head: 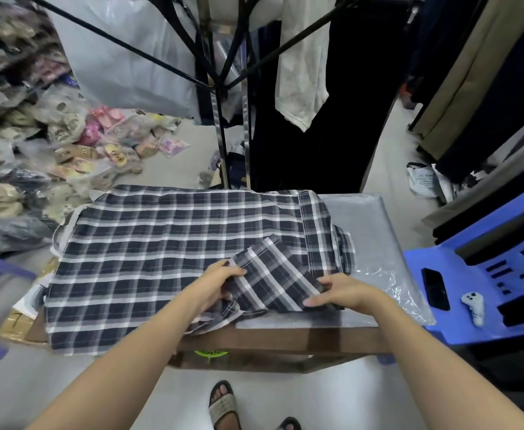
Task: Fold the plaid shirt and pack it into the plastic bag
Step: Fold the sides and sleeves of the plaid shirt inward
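Here: two hands, left hand (215, 282) and right hand (341, 291), apparently pinching one plaid shirt (161, 243) sleeve.

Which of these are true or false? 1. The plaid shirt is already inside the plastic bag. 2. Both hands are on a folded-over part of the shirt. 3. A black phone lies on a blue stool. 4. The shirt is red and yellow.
1. False: the plaid shirt lies spread out, partly over the plastic bag.
2. True: the left hand and right hand hold the folded part.
3. True: the phone lies on the blue stool.
4. False: it is dark with white lines.
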